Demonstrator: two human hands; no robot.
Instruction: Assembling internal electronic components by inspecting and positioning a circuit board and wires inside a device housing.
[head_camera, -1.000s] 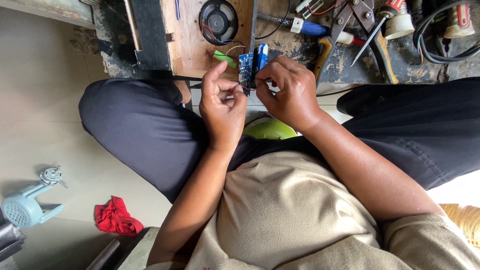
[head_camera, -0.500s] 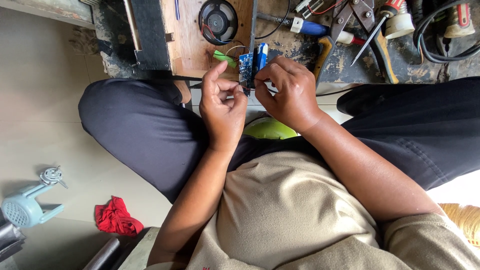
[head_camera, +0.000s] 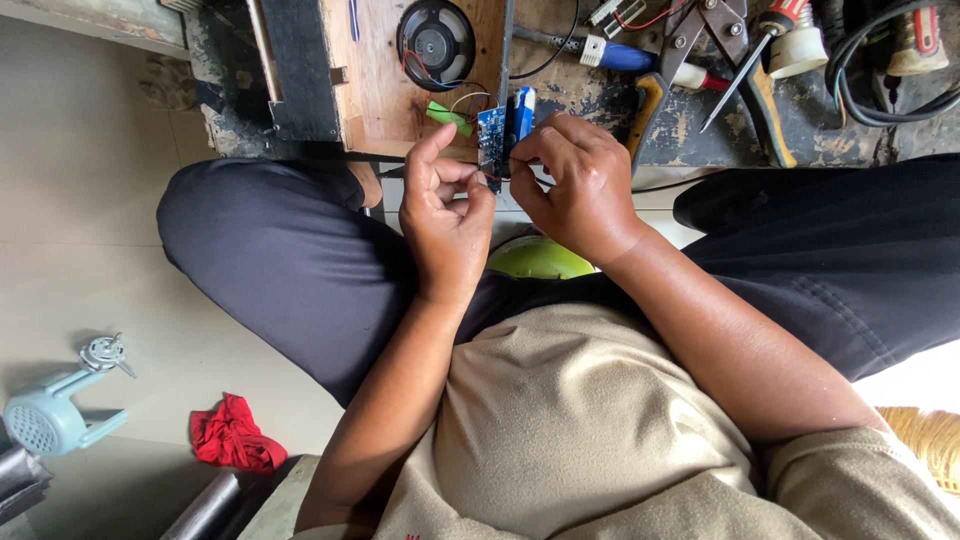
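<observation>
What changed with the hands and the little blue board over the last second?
Very little. The right hand drew its fingertips slightly closer to the small blue circuit board; the left hand kept its forefinger raised beside it. Board, speaker and pliers stayed put.

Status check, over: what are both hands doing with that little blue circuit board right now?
Left hand and right hand pinch thin wires at the blue circuit board. Board held above the lap, before the wooden panel. Nothing blocking.
</observation>
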